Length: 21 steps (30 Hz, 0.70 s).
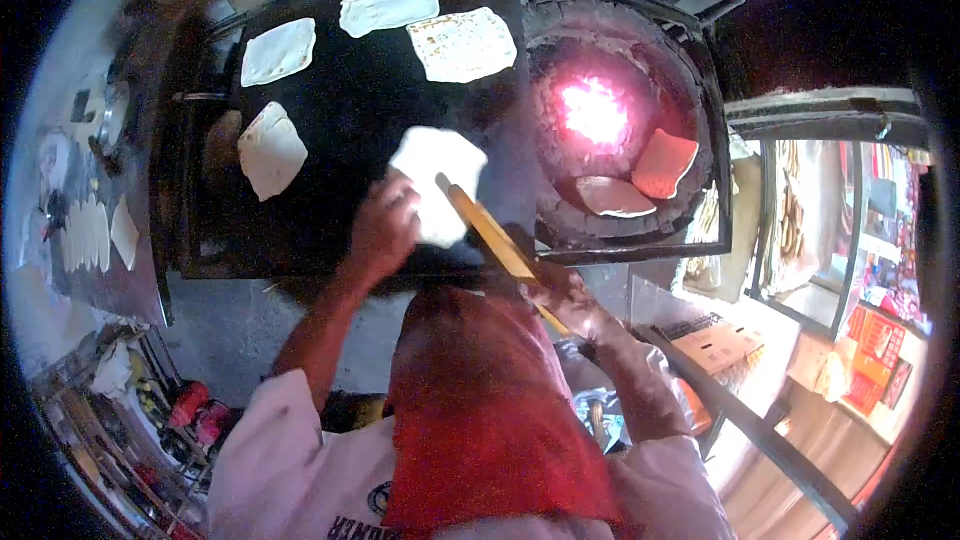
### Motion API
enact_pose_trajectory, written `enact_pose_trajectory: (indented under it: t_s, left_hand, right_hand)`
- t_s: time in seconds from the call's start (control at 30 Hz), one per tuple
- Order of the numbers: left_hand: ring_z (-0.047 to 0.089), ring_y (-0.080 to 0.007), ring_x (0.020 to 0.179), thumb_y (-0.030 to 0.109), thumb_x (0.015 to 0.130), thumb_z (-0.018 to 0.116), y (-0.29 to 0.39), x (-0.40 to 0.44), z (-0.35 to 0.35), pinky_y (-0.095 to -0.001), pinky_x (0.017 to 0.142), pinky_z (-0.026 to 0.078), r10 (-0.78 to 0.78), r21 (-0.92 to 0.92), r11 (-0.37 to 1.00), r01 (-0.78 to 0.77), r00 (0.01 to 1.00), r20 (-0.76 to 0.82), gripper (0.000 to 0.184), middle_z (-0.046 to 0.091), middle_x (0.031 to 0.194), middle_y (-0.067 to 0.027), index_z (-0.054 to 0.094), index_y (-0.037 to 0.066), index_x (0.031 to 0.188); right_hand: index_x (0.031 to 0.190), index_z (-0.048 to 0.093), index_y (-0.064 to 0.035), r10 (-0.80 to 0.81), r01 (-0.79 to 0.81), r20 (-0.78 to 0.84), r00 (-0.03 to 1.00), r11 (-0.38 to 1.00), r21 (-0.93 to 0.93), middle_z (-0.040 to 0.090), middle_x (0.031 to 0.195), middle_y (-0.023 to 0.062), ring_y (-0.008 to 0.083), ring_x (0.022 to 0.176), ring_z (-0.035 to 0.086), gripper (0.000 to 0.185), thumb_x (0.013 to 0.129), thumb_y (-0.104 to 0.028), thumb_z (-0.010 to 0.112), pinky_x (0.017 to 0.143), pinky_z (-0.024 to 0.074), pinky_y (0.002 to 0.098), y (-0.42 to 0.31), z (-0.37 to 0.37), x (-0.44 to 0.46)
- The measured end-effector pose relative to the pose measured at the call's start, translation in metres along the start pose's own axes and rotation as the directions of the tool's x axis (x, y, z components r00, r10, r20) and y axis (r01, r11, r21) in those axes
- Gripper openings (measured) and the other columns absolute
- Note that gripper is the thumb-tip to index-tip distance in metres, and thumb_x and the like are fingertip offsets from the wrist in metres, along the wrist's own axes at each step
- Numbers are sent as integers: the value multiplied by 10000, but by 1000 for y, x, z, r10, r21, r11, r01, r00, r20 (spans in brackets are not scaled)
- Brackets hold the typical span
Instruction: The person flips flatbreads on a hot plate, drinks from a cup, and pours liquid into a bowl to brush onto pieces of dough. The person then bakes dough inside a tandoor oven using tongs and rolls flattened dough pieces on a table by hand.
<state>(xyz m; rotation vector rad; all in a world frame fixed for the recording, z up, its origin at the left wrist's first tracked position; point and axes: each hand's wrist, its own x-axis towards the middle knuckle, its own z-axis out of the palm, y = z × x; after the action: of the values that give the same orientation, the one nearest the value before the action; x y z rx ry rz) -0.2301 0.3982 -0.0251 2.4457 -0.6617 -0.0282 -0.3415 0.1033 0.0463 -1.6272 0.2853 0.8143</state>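
Observation:
A pale flatbread [434,210], partly blurred, is over the near part of the black griddle [350,140]. My left hand [388,225] has its fingers closed on the bread's left edge. In my right hand [565,302] is a long yellowish wooden stick [490,235], slanting up and left. Its far tip lies over the middle of the flatbread; whether it presses on the bread I cannot tell. Around them on the griddle lie several other breads, among them a browned-spotted flatbread [463,45] at the back and a folded-looking flatbread [272,152] at the left.
Right of the griddle, a round fire pit [560,50] holds glowing coals [594,112], with two breads [665,164] near its rim. A side table [140,280] at the left carries a row of pale dough sheets [88,237]. A cardboard box [715,343] stands at the lower right.

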Motion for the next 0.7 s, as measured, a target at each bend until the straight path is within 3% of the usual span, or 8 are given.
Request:
enact_pose_trajectory:
  t_s: [0.07, 0.2, 0.3, 0.33, 0.47, 0.53, 0.6, 0.7]
  left_hand:
    - [518, -366, 1093, 93, 780, 585, 44, -11, 9, -450, 937, 433, -68, -102, 992, 75, 995, 72, 316, 559, 1132, -186, 575, 17, 1086]
    - [523, -368, 1102, 122, 828, 571, 88, -20, 14, -456, 946, 430, -45, -268, 962, 49, 999, 21, 339, 557, 1147, -193, 561, 30, 1154]
    - [551, -366, 1065, 150, 867, 555, 96, -53, 17, -454, 919, 447, -85, -270, 957, 105, 993, 85, 309, 578, 1120, -183, 568, 42, 1157]
    - [566, -363, 1042, 163, 883, 550, 98, -67, 19, -451, 898, 460, -146, -280, 940, 195, 972, 185, 296, 592, 1099, -177, 572, 48, 1155]
    - [603, -352, 973, 169, 897, 539, 106, -122, 32, -431, 845, 486, -328, -274, 871, 408, 898, 295, 267, 618, 1062, -169, 587, 41, 1127]
    - [610, -348, 958, 164, 895, 541, 104, -154, 45, -424, 835, 490, -375, -223, 872, 436, 887, 268, 262, 622, 1054, -169, 591, 33, 1116]
    - [615, -352, 944, 150, 891, 536, 101, -185, 55, -411, 838, 491, -495, -150, 820, 552, 816, 297, 245, 626, 1052, -180, 602, 15, 1085]
    - [613, -353, 954, 141, 886, 528, 110, -218, 59, -405, 850, 488, -615, -40, 765, 643, 747, 252, 238, 631, 1045, -189, 610, 3, 1062]
  right_hand:
    - [1198, 559, -6, 50, -49, 44, 998, 998, -29, 646, 1054, 125, 177, 961, 607, 380, 880, -207, 614, 773, 510, 325, 0, -4, -3]
    - [1219, 559, -10, 151, -145, 11, 988, 963, -229, 655, 1026, 112, 221, 872, 617, 475, 900, -361, 565, 794, 507, 332, 34, -54, -35]
    - [1307, 477, -57, -138, 149, -57, 989, 894, 422, 600, 1157, 124, 245, 963, 583, 566, 875, -407, 588, 851, 488, 346, 87, -156, -67]
    - [1278, 489, -55, -157, 190, -115, 981, 900, 392, 591, 1152, 133, 265, 971, 576, 539, 877, -404, 582, 841, 483, 371, 91, -202, -67]
    - [1163, 540, -50, -439, 355, -127, 889, 838, -413, 557, 1133, 170, 345, 1001, 548, 441, 887, -393, 559, 800, 461, 469, 76, -387, 10]
    - [1102, 566, -34, -602, 167, 26, 798, 178, -970, 579, 853, 168, 352, 753, 568, 419, 882, -390, 560, 670, 462, 467, 42, -428, 48]
    - [1268, 544, -157, -416, 7, -1, 909, 18, -1000, 508, 735, 157, 321, 699, 552, 457, 858, -352, 593, 631, 449, 449, -27, -406, 58]
    - [1316, 507, -164, -178, -39, -59, 982, 111, -993, 494, 761, 153, 290, 678, 529, 518, 825, -291, 613, 602, 434, 397, -22, -440, 106]
